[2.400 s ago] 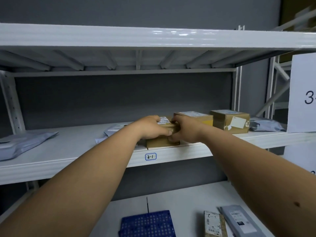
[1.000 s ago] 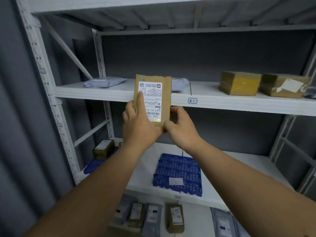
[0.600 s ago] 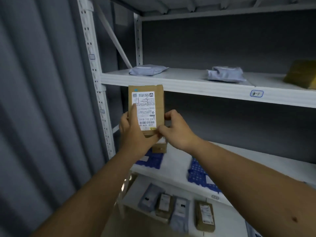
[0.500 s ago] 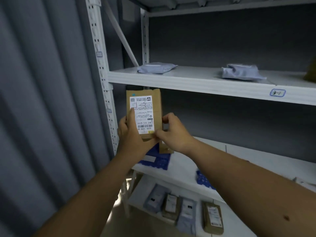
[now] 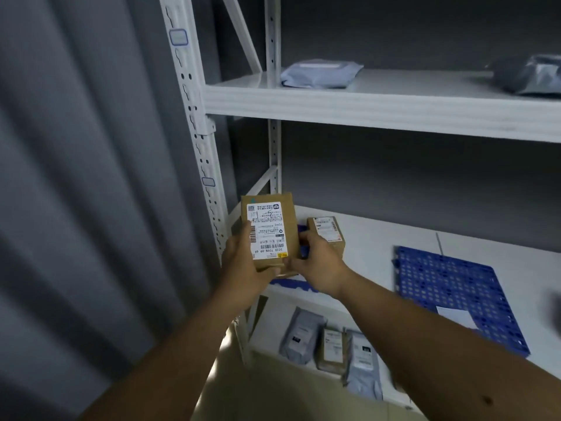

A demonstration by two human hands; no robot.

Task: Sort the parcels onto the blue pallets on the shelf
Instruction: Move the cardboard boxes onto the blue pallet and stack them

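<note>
Cardboard parcel [image 5: 268, 233] held label-up, long axis pointing away from the person, above the left blue pallet [image 5: 291, 284]. Left hand [image 5: 246, 270] grips its near-left corner; right hand [image 5: 318, 261] pinches its right edge. Pallet lies directly beneath, beside another box [image 5: 326, 235].

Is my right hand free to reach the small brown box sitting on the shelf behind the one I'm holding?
Probably not yet. The right hand is close to the small brown box, nothing between them, but it and the left hand both grip the held parcel. It would need to let go first.
</note>
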